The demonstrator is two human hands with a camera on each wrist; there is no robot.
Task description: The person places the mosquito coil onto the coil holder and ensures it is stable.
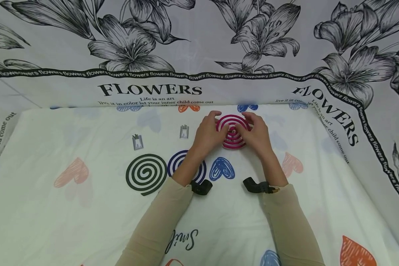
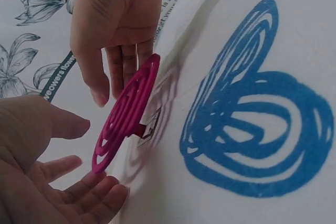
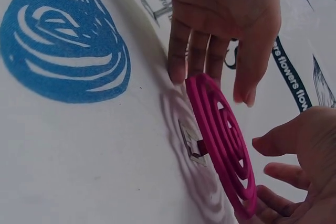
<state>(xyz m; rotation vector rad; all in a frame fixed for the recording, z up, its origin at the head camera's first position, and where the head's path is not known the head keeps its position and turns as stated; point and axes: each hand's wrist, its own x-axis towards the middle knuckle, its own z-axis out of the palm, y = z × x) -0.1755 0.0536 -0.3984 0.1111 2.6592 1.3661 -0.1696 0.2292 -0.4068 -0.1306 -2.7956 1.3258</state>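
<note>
A magenta mosquito coil (image 1: 232, 144) sits raised above the cloth on a small metal stand (image 3: 192, 142), whose tip meets the coil's middle. My left hand (image 1: 208, 133) is at the coil's left edge and my right hand (image 1: 257, 135) at its right edge. In the left wrist view, the left hand's fingers reach the coil's rim from below, with the thumb apart from it. The right wrist view has the right hand (image 3: 307, 166) in a similar pose, fingers at the rim and thumb off the coil. Neither hand visibly pinches it.
A dark green coil (image 1: 146, 173) and a dark blue coil (image 1: 177, 158) lie flat to the left, the blue one partly behind my left forearm. Two small metal stands, one (image 1: 137, 142) farther left and another (image 1: 184, 132) nearer, lie behind them. A heart-print cloth covers the surface.
</note>
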